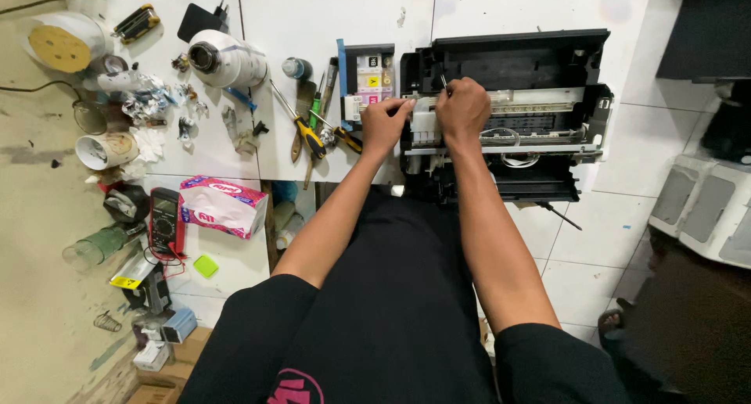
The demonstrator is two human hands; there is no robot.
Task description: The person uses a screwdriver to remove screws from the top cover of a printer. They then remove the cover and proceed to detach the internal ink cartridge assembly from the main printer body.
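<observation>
Head camera, looking steeply down, close overhead.

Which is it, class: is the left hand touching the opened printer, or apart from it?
Touching: the head view shows the left hand with fingertips on the white part at the printer's left end.

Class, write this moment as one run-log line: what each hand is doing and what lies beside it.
left hand: steadies opened black plastic printer | right hand: holds thin tool over white part | beside: yellow-handled screwdriver

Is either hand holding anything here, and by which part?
The right hand grips a thin dark tool by its handle over the opened printer. The left hand only touches the printer's white part.
</observation>
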